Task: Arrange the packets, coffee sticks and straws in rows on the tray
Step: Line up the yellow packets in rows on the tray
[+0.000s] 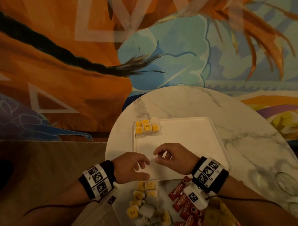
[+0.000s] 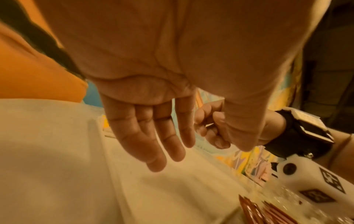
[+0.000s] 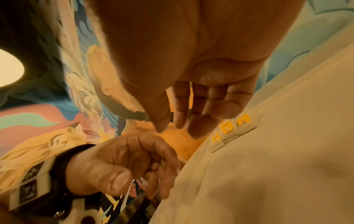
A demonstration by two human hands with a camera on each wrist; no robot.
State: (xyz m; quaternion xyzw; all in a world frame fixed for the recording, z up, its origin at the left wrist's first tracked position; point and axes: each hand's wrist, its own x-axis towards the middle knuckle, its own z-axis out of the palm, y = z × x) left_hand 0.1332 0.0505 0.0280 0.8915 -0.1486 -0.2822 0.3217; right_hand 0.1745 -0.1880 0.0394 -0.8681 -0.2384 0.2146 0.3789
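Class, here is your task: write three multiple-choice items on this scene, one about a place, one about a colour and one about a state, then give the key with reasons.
1. Where on the tray do the yellow packets sit?
A. far left corner
B. near right corner
C. centre

2. What colour are the coffee sticks?
A. green
B. red
C. blue

3. How do the coffee sticks lie?
A. in a neat row on the tray
B. in a loose heap on the table, off the tray
C. standing in a cup

Key: 1 A, as the packets are grouped in the tray's far left corner; 2 B, as their wrappers are red; 3 B, as they overlap at odd angles beyond the tray's near edge.
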